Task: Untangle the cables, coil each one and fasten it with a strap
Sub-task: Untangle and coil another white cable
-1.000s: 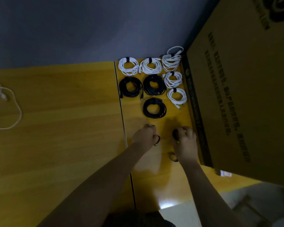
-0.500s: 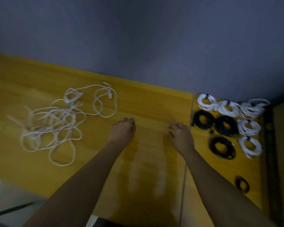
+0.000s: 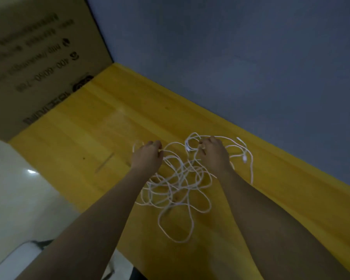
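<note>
We see a loose tangle of white cable (image 3: 178, 184) lying on the yellow wooden surface (image 3: 85, 142), with its loops spread between and in front of both forearms. Our left hand (image 3: 148, 156) has its fingers curled around strands at the tangle's left edge. Our right hand (image 3: 214, 154) pinches strands at the far side, near a white plug (image 3: 244, 158). A cardboard box (image 3: 28, 57) stands at the surface's left end, against the grey wall (image 3: 230, 47).
</note>
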The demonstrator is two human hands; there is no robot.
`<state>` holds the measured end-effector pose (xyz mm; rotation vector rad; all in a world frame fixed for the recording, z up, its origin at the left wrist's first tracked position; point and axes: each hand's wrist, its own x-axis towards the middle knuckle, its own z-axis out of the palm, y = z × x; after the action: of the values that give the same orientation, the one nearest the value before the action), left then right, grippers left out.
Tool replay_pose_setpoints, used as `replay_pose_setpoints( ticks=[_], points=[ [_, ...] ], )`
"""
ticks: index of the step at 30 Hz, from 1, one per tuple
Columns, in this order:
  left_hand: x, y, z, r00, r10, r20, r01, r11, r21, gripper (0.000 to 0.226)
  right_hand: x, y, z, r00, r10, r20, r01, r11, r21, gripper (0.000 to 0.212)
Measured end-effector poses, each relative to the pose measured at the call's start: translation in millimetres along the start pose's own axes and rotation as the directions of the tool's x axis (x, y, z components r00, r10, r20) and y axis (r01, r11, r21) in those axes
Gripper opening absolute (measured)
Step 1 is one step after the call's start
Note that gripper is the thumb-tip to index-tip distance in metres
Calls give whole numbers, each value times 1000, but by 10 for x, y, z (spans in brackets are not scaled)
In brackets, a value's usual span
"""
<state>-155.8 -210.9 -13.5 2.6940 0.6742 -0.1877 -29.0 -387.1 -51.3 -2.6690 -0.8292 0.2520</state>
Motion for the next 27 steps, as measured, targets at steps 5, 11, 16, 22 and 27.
replay_pose_setpoints(
  ticks=[5, 11, 16, 22, 27],
  points=[
    [639, -564, -140, 996, 81, 22, -81, 996, 24, 24, 664, -204, 427, 948, 207, 242, -176, 974, -141, 49],
    [898, -746, -152, 987, 149, 55, -150, 988, 27, 22, 639, -177, 593, 954, 259, 148, -261, 965, -5, 23],
    [828, -631, -222, 979, 183, 90, -184, 983, 3, 25, 541, -353, 305, 961, 248, -120, -191, 913, 360, 18],
    [745, -304, -674, 964, 264, 34, -236, 904, -356, 56, 542, -984, -265, 939, 225, -261, -19, 790, 612, 4],
    [765, -115, -1342, 900, 433, -48, -324, 590, -739, 36, 695, -1494, -785, 911, 248, -330, 102, 640, 762, 16]
  ],
)
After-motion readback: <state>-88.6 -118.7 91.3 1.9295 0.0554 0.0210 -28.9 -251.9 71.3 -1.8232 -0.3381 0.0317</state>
